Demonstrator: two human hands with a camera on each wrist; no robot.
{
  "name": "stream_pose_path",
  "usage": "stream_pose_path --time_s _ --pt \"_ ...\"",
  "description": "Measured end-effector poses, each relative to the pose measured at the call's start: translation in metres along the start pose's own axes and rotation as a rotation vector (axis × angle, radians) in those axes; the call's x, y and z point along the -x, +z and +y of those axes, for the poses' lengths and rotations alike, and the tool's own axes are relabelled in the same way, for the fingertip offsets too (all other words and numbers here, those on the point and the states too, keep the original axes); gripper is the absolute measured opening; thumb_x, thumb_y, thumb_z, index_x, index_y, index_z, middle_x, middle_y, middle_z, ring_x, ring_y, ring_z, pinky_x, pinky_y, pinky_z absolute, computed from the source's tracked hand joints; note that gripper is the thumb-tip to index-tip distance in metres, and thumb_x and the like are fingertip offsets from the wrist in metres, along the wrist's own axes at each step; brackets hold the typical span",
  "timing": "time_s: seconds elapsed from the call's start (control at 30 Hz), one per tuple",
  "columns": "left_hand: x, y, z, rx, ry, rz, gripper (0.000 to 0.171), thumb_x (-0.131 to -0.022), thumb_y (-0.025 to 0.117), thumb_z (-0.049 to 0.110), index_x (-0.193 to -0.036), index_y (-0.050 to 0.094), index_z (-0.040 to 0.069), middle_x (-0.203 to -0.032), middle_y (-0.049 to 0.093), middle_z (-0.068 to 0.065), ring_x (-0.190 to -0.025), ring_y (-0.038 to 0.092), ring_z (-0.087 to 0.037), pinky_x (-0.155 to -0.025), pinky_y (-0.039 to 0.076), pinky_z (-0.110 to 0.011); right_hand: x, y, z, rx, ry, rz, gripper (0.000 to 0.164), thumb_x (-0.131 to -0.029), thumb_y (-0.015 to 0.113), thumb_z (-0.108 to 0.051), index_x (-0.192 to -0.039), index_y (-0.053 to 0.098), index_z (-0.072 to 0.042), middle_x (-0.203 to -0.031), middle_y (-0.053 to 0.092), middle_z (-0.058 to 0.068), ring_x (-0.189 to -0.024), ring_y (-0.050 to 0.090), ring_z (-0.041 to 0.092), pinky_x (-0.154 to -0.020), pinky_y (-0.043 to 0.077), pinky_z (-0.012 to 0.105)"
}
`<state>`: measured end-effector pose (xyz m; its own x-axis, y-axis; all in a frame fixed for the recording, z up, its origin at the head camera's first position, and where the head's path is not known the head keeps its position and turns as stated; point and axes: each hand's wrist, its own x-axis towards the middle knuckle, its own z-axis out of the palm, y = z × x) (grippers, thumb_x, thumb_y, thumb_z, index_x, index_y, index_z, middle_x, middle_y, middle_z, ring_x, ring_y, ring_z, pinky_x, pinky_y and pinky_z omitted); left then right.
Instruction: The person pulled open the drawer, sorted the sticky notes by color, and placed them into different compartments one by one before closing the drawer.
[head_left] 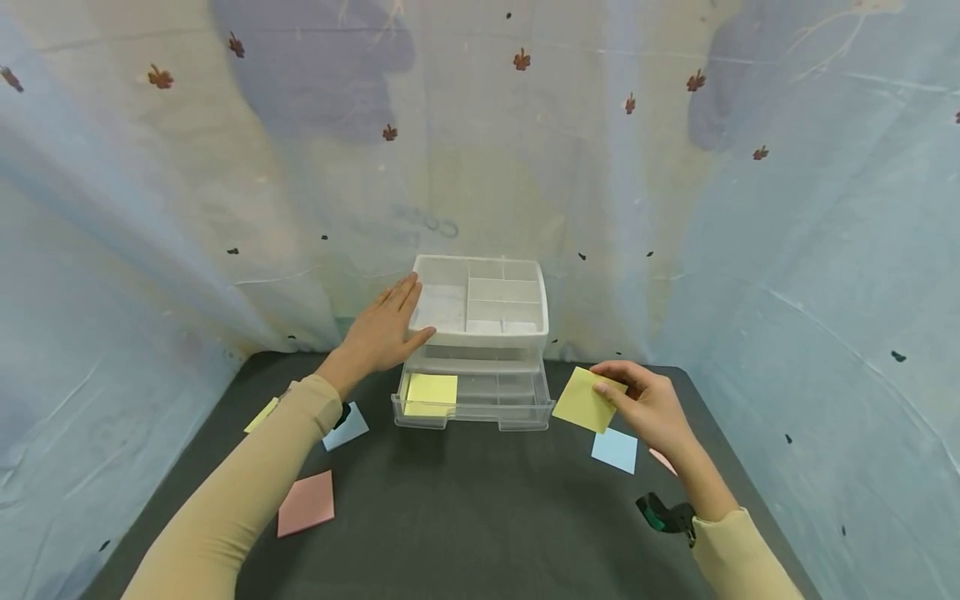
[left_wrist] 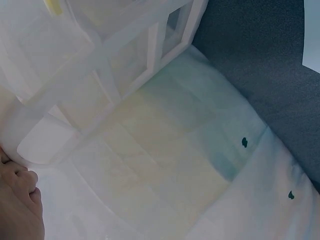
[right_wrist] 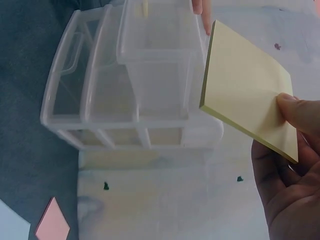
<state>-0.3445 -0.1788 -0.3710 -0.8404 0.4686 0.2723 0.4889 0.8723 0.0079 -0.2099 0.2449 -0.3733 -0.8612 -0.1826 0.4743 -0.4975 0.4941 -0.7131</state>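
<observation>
A white plastic drawer organizer (head_left: 480, 340) with a compartmented top stands at the back of the table. Its clear drawer (head_left: 517, 414) is pulled out, and a yellow sticky note pad (head_left: 431, 393) lies in the drawer's left part. My left hand (head_left: 378, 329) rests against the left edge of the organizer's top, fingers extended. Right of the drawer, my right hand (head_left: 647, 406) pinches a second yellow sticky note pad (right_wrist: 245, 85) by its edge between thumb and fingers. In the right wrist view, this pad is tilted and held apart from the organizer.
On the right lie a blue pad (head_left: 615, 451) and a partly hidden pink pad (head_left: 663, 461). On the left are a pink pad (head_left: 307, 503), a blue pad (head_left: 347, 428) and a yellow pad (head_left: 260, 416), partly covered by my left arm. A patterned curtain (head_left: 480, 167) surrounds the dark table (head_left: 465, 533).
</observation>
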Motion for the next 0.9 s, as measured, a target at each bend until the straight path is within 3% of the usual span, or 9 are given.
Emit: stream_pose_path --time_s 0.23,0.57,0.9 --pt "0.001 0.0 0.0 -0.002 -0.006 -0.006 0.089 -0.108 0.04 0.061 -0.166 0.011 -0.001 -0.174 0.001 -0.015 -0.161 0.008 -0.032 -0.13 0.013 -0.049 -0.013 0.009 -0.007 -0.022 0.0 -0.025 0.019 -0.099 0.073 -0.009 -0.117 0.076 -0.006 -0.105 0.075 0.011 -0.079 0.067 0.014 -0.065 0.056 0.022" --pt "0.002 -0.001 0.001 0.02 -0.003 0.001 0.089 -0.108 0.041 0.06 -0.166 0.012 -0.001 -0.174 0.003 -0.016 -0.161 0.008 -0.032 -0.13 0.012 -0.049 -0.032 0.022 -0.018 -0.061 -0.063 -0.029 0.019 -0.097 0.074 -0.005 -0.116 0.076 -0.003 -0.105 0.075 0.014 -0.081 0.067 0.013 -0.066 0.055 0.02" --pt "0.002 0.0 0.001 -0.012 -0.002 -0.006 0.089 -0.108 0.039 0.06 -0.166 0.008 -0.001 -0.174 0.001 -0.017 -0.161 0.007 -0.033 -0.13 0.013 -0.049 -0.052 0.042 -0.027 -0.109 -0.083 -0.057 0.02 -0.098 0.073 -0.007 -0.118 0.075 -0.004 -0.108 0.075 0.013 -0.086 0.07 0.021 -0.07 0.057 0.021"
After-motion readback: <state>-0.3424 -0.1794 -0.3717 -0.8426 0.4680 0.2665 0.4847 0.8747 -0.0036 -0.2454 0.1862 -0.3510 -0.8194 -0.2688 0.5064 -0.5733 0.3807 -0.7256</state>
